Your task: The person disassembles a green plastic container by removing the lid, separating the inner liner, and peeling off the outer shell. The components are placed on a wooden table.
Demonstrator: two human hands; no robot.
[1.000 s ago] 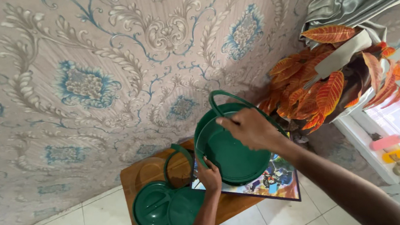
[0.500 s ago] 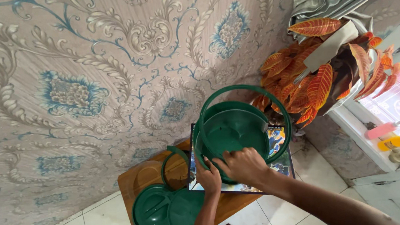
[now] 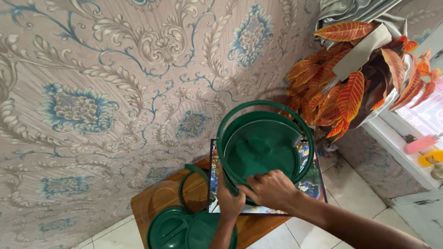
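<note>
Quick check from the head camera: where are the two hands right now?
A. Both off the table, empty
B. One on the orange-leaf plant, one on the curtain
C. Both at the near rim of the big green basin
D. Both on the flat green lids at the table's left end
C: the left hand and the right hand both grip the near rim of the green basin, away from the green lids on the wooden table.

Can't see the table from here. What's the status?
Both hands, left and right, grip the green bowl at its near rim. Bowl tilted above picture board. Green lids lie alongside.
</note>
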